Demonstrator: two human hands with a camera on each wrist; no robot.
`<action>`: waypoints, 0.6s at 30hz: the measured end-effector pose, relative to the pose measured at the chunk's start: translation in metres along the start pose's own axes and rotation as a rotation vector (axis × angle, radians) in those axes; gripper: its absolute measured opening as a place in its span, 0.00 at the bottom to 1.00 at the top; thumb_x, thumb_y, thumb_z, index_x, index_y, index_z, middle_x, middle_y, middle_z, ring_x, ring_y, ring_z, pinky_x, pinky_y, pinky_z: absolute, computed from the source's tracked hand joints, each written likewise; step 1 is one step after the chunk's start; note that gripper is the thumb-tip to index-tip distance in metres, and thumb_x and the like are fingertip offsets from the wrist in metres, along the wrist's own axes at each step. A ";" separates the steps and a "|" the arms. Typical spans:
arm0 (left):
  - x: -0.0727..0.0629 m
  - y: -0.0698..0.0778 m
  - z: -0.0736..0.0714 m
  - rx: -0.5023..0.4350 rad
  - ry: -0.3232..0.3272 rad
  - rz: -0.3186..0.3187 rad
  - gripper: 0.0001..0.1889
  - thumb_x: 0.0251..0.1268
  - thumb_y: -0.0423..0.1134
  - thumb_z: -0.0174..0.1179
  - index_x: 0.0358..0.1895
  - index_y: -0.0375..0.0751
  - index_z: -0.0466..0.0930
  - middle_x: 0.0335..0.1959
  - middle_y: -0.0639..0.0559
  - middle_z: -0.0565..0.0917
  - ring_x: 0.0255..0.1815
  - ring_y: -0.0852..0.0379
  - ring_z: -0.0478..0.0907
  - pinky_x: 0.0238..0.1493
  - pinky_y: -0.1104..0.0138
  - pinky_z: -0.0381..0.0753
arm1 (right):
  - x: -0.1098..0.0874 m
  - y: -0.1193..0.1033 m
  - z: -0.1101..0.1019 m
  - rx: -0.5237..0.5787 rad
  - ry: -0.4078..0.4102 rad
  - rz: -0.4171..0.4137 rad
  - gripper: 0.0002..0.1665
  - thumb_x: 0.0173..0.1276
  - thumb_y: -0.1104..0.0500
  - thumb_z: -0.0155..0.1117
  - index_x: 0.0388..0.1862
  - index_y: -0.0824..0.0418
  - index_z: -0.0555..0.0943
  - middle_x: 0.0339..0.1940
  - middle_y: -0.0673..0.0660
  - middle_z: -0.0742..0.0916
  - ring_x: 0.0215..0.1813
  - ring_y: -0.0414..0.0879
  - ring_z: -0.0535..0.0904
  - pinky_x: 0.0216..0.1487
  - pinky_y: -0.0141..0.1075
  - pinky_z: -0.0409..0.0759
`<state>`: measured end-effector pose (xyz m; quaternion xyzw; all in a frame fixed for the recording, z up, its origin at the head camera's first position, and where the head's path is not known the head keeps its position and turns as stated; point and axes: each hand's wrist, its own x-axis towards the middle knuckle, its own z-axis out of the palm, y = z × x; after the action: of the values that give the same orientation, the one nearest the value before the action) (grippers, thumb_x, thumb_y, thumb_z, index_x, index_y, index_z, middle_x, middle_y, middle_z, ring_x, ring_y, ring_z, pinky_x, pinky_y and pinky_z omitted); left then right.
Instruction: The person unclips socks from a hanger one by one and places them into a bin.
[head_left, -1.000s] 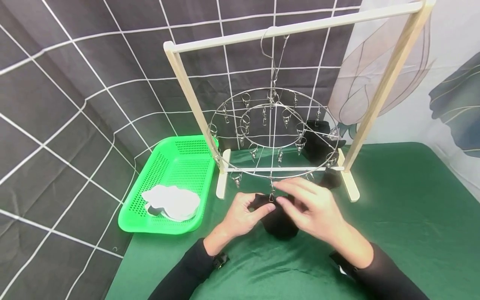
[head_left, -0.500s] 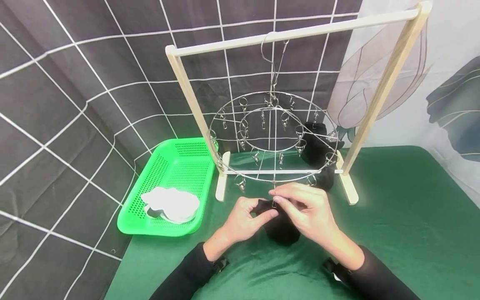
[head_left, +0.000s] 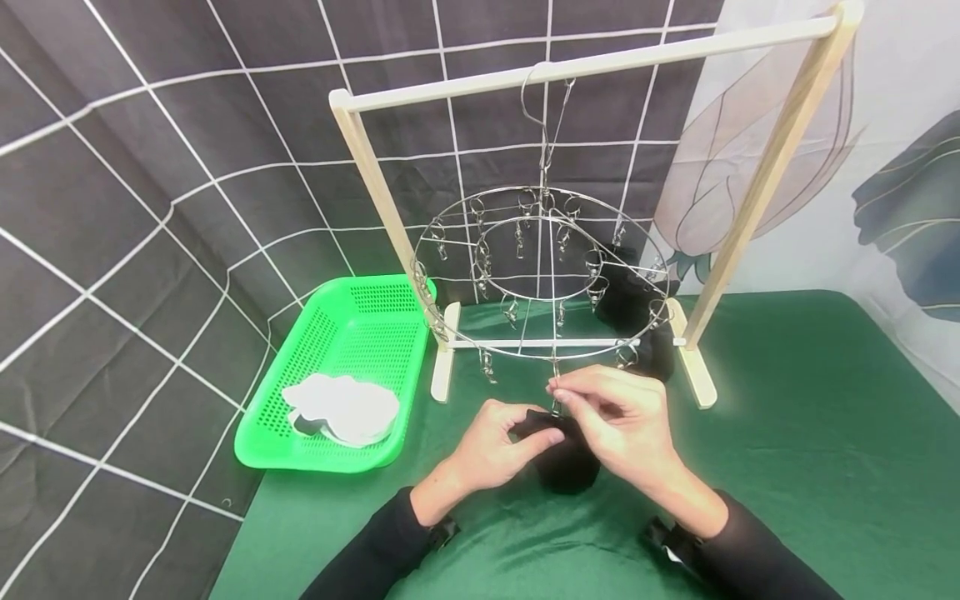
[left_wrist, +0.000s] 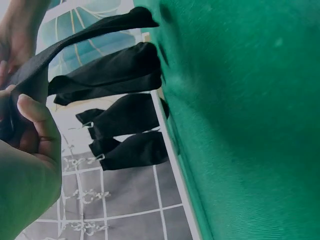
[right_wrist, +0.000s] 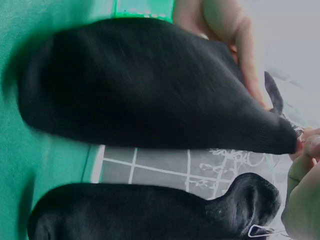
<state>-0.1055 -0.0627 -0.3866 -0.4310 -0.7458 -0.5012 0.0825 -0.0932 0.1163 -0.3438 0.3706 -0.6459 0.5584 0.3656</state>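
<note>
A black sock (head_left: 566, 467) hangs from my left hand (head_left: 491, 446), which pinches its cuff between thumb and fingers. At the front of a round metal clip hanger (head_left: 551, 299), my right hand (head_left: 622, 412) pinches a small metal clip (head_left: 557, 407) just above the cuff. The clip meets the sock's edge, but whether it grips the fabric cannot be told. In the right wrist view the same sock (right_wrist: 135, 90) stretches toward the right fingertips. Several other black socks (left_wrist: 132, 117) hang behind it in the left wrist view, some visibly clipped.
The hanger hooks over a wooden rack's top bar (head_left: 600, 65). Left of the rack, a green plastic basket (head_left: 408, 417) holds white cloth items (head_left: 348, 408). A green cloth (head_left: 810, 467) covers the table, with a dark gridded curtain (head_left: 150, 333) behind.
My right thumb and fingers have closed around the clip from a looser pose. The hanger ring has shifted slightly left. My left hand keeps its hold on the sock and has lowered a little.
</note>
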 end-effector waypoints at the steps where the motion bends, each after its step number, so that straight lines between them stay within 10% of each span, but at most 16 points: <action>1: -0.001 -0.001 0.000 0.005 0.000 -0.005 0.06 0.57 0.30 0.65 0.38 0.36 0.85 0.33 0.50 0.87 0.35 0.68 0.82 0.35 0.76 0.79 | 0.000 0.000 0.000 0.004 0.003 -0.002 0.16 0.43 0.81 0.68 0.30 0.65 0.86 0.27 0.59 0.87 0.23 0.41 0.77 0.20 0.23 0.68; 4: -0.008 -0.010 -0.004 -0.003 0.017 -0.082 0.05 0.59 0.34 0.65 0.38 0.40 0.85 0.32 0.53 0.87 0.33 0.68 0.82 0.34 0.74 0.80 | 0.002 -0.001 -0.001 0.006 0.005 -0.018 0.16 0.43 0.81 0.68 0.30 0.66 0.86 0.27 0.60 0.87 0.24 0.41 0.77 0.20 0.23 0.68; 10: -0.023 -0.015 -0.046 -0.126 0.124 -0.432 0.07 0.65 0.41 0.61 0.40 0.42 0.83 0.29 0.49 0.86 0.19 0.55 0.81 0.19 0.57 0.81 | 0.003 0.000 -0.002 0.025 -0.011 -0.049 0.16 0.42 0.81 0.68 0.31 0.67 0.86 0.28 0.61 0.87 0.23 0.41 0.76 0.20 0.22 0.67; 18: -0.053 -0.026 -0.131 -0.124 0.496 -0.697 0.16 0.61 0.45 0.64 0.45 0.37 0.81 0.34 0.48 0.86 0.31 0.53 0.84 0.33 0.59 0.83 | 0.002 0.001 -0.001 0.026 -0.022 -0.059 0.16 0.43 0.80 0.68 0.30 0.66 0.85 0.28 0.61 0.87 0.22 0.39 0.75 0.20 0.22 0.67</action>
<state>-0.1321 -0.2025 -0.3702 -0.0238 -0.7728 -0.6314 0.0589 -0.0950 0.1174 -0.3424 0.4004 -0.6314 0.5514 0.3700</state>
